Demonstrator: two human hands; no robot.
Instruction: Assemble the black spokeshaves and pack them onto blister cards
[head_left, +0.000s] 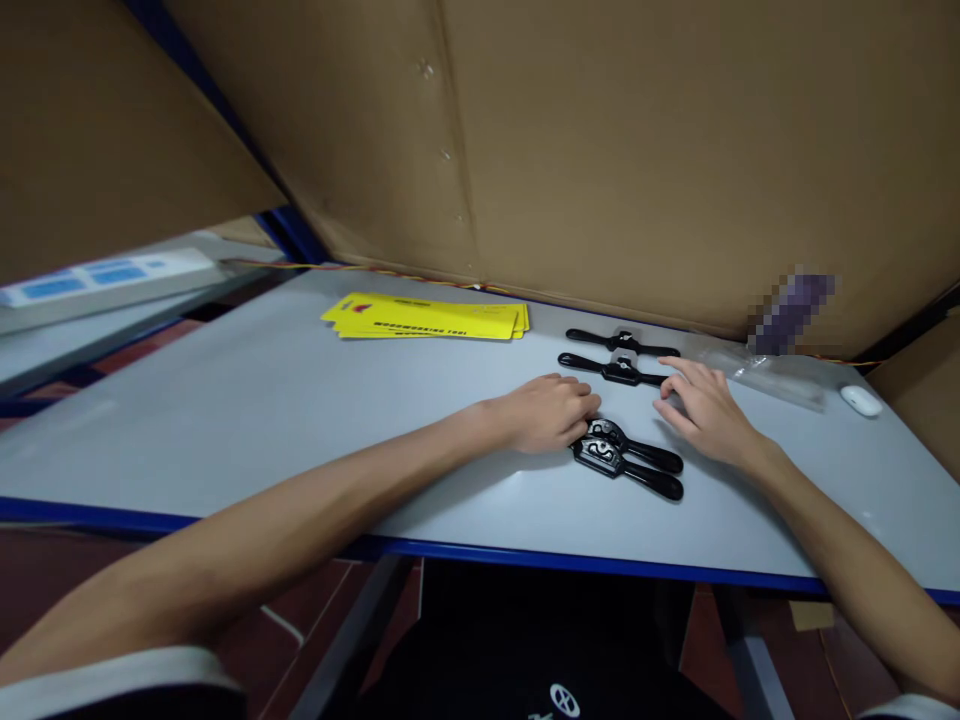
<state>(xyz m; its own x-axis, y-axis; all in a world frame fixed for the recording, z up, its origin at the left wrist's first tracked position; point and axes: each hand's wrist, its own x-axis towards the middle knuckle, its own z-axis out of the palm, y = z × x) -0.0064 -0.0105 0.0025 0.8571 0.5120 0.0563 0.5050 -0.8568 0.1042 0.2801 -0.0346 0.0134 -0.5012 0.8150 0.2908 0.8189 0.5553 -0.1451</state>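
Observation:
Two black spokeshaves lie side by side near the front of the table, silver blades facing up. My left hand is closed over their left handles, which it hides; the right handles stick out. Farther back rest two more black spokeshaves, one behind the other, each with a pale, clear-looking piece at its middle. By the right handle tips of that back pair is my right hand, its index finger stretched out and its thumb apart. Nothing shows in it; whether it touches a handle I cannot tell.
Yellow "woodworking tool" cards lie stacked at the back left. Clear plastic bags and a white mouse are at the right. A brown cardboard wall closes the back of the grey table. A blurred purple item stands back right.

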